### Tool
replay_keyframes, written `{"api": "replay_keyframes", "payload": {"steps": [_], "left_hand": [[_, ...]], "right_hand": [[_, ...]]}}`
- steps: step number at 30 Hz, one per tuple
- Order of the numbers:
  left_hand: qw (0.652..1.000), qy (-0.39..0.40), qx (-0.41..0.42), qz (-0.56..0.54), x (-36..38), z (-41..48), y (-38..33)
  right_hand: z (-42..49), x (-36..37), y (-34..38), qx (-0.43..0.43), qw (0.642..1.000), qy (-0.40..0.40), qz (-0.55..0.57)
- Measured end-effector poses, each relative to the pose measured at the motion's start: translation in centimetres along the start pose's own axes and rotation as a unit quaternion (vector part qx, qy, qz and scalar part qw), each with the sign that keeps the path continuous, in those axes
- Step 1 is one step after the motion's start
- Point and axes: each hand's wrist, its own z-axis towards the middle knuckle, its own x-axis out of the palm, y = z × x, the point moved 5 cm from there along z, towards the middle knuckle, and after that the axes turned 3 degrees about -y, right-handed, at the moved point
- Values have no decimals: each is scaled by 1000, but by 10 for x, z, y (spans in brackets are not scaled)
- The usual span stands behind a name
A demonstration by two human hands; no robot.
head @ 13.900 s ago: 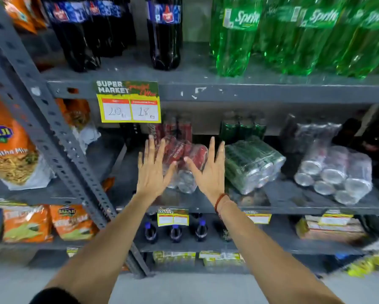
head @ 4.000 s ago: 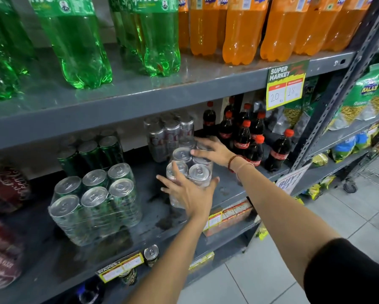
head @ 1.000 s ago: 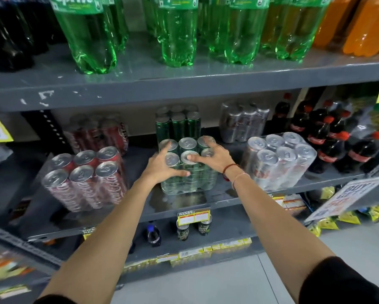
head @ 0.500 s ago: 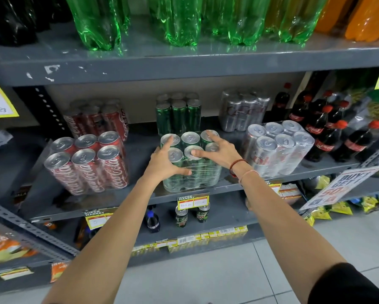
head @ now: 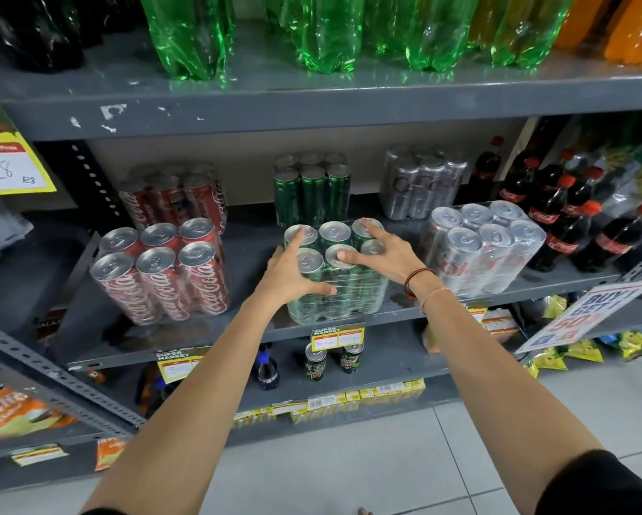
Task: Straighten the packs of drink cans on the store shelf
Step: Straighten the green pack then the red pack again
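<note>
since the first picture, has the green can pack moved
Yes. The green can pack, then on its side, now stands upright in front of the back green cans.

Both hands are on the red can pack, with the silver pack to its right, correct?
No: the head view shows the left hand and right hand on the green can pack. The silver pack is to its right.
</note>
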Motion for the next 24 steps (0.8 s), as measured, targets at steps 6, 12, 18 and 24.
{"api": "replay_keyframes", "payload": {"steps": [6,12,18,24], "left_hand": [[987,-139,78,-3,-79,-30,5],[971,-232,35,49,-178,-49,78],[986,-135,-58,84,-204,-51,142],[996,-40,-67,34,-197,-34,184]], "right_hand": [[-23,0,58,-97,982,-162,30],[-28,85,151,-183,979,-85,22],[-3,177,174,-109,991,62,50],[9,204,178,-55,993,97,41]]}}
